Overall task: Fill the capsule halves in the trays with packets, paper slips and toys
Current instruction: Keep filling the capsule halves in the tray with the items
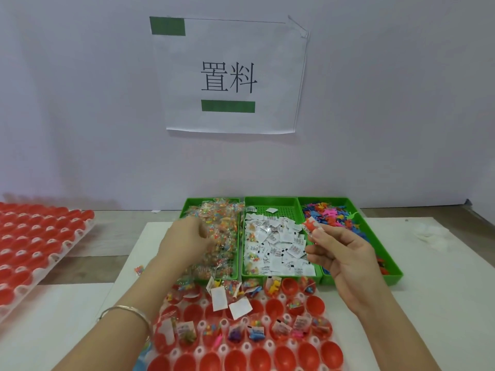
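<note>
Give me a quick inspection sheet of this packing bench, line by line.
Surface: white table.
Job's things: front capsule tray partly filled; second tray at left; green bins holding packets, paper slips, toys.
Clutter: one stray packet on the table, left of the front tray.
Grippers: left hand in the packets, grip unclear; right hand pinches a red toy.
Cables: nothing seen.
Surroundings: pale wall with a printed sign.

A thin silvery bangle point(122, 307) circles the bare left wrist.
</note>
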Demonstrator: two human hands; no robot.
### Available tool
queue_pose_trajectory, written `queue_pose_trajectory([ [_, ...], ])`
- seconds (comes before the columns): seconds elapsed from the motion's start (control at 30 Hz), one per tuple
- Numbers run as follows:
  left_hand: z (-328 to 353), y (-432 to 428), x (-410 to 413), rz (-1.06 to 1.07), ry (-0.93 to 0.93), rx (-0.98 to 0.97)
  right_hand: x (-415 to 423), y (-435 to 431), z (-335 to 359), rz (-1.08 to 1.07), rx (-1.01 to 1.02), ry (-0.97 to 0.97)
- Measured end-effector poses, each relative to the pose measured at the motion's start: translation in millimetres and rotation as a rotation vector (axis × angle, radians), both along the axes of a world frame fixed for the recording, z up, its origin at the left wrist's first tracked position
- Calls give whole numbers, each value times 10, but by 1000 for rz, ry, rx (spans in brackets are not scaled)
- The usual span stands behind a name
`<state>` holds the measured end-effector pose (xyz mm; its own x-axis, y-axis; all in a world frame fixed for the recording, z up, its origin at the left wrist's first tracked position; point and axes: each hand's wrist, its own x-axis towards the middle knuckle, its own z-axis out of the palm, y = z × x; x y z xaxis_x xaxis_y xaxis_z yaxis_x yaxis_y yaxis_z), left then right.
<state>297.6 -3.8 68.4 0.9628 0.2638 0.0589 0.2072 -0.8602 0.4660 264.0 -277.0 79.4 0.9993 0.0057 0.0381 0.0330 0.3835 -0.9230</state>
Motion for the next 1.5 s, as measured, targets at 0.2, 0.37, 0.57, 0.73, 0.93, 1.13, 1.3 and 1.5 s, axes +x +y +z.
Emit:
queue_pose_trajectory([
  [0.2,206,-161,-303,-114,-49,-967,-64,67,31,67,-46,1],
  [0.37,301,-550,-561,-164,-21,-1174,-219,197,131,289,-290,-26],
  [0.57,379,-780,-753,-240,10,-1246,-296,214,214,281,-358,-11],
  [0.73,499,-717,-804,-318,81,-1024,-291,95,294,301,-574,-25],
  [0.93,597,-742,-874,-466,232,-709,-353,81,337,326,-731,-111],
  [1.13,681,-711,-947,-503,214,-641,-433,112,373,323,-701,-145],
  [1.3,728,-671,-1084,-555,60,-513,-527,209,383,269,-611,-178],
  [1.5,678,-511,-1275,-515,-78,-542,-686,396,420,405,-523,-123],
])
